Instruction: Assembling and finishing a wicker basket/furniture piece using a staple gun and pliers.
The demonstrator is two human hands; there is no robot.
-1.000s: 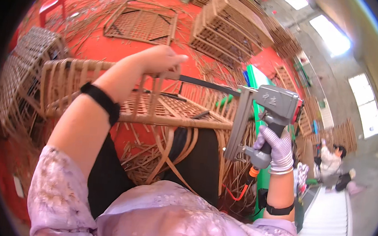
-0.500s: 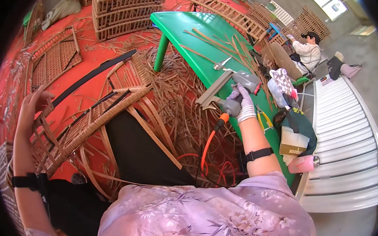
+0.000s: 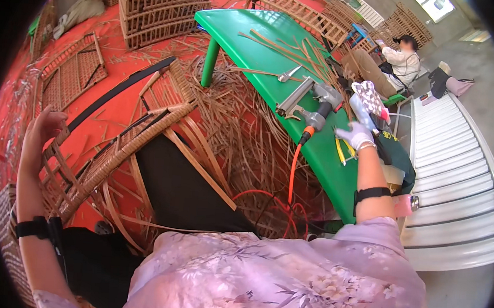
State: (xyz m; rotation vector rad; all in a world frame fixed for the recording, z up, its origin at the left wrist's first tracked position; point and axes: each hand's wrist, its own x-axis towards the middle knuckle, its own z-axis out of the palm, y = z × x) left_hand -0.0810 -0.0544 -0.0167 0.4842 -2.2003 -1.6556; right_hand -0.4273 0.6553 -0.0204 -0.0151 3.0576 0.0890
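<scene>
Wicker frame [image 3: 124, 152] (rough, woven surface)

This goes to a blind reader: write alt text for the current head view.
A gloved right hand is near yellow-handled pliers and a nail gun on a green table; the bare left hand is by a woven frame.

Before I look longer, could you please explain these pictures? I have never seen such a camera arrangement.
No robot is here, only a person's own two hands. Each round, bent picture comes from a fisheye camera on the person's head, looking down. The bare left hand is at the end of a woven frame; whether it grips is unclear. The gloved right hand is open beside yellow-handled pliers; whether it touches them is unclear. On the green table also lie a grey power tool with an orange hose and some brown strips.
</scene>
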